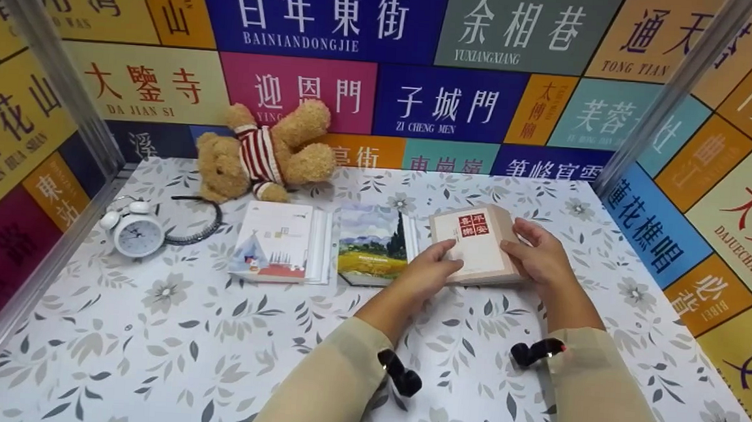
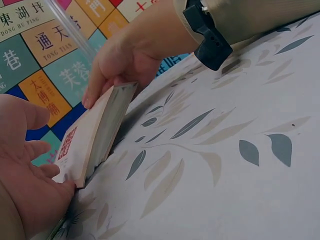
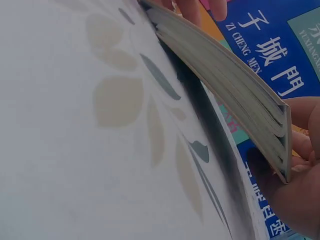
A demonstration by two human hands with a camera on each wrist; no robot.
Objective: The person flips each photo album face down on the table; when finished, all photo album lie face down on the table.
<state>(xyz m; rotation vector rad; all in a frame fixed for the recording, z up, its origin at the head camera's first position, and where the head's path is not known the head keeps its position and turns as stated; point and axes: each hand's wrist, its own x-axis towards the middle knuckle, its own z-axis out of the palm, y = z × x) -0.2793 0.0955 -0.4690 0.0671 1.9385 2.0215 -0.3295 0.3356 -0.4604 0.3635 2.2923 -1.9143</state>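
A thick beige book (image 1: 478, 246) with red printed squares on its cover is at the right of the row on the table. My right hand (image 1: 540, 250) grips its right edge, thumb over the cover. In the right wrist view the page edges (image 3: 225, 85) show, and that end stands raised above the tabletop with a dark gap under it. My left hand (image 1: 431, 270) is at the left side of the book, its extended fingers touching the cover's edge. In the left wrist view the left hand (image 2: 30, 165) has its fingers spread by the book's near corner.
Left of the book lie a stack with a landscape-painting cover (image 1: 370, 246) and a stack with a tent drawing (image 1: 273, 244). Further left are a white alarm clock (image 1: 138, 232) and a dark coiled band (image 1: 201, 233). A teddy bear (image 1: 262, 152) lies against the back wall.
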